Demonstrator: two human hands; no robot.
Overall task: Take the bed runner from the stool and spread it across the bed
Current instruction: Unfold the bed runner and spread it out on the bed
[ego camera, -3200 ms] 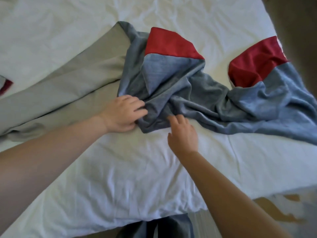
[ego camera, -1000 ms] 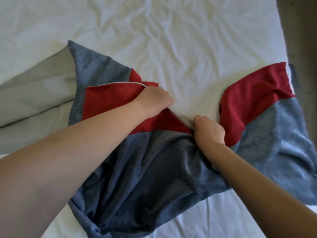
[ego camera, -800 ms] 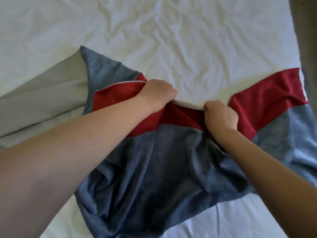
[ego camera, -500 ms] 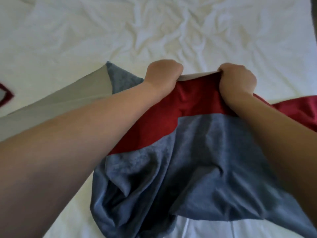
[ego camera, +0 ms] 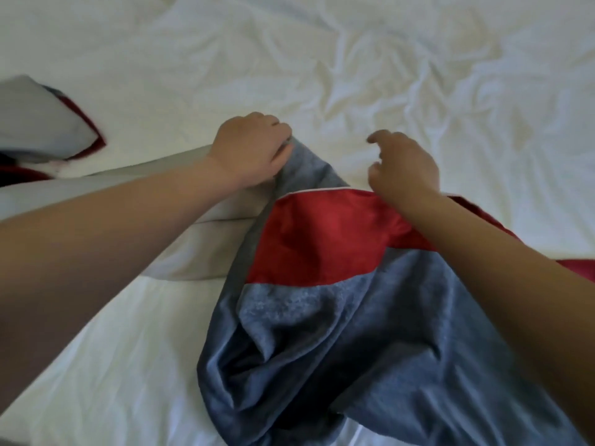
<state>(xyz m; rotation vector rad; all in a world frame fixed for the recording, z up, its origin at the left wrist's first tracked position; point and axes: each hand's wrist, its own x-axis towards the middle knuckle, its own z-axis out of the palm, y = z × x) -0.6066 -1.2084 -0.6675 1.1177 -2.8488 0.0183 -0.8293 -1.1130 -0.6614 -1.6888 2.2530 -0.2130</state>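
The bed runner [ego camera: 322,239], blue-grey with a red band and a pale grey underside, lies bunched across the white bed [ego camera: 354,59]. Its pale grey side stretches off to the left under my left forearm. My left hand [ego camera: 251,149] is closed on the blue edge of the runner at the fold's far tip. My right hand [ego camera: 402,165] hovers just above the red band's white-piped edge, fingers loosely curled and apart, holding nothing. The lower blue part is heaped in folds near me.
Wrinkled white sheet covers the whole far half of the bed. At the far left lies another end of the runner [ego camera: 48,123], pale grey with a red border. The stool is out of view.
My right hand has let go of the red band's edge and opened. My left hand shifted from the red edge to the blue edge. The runner dropped back onto the bed.
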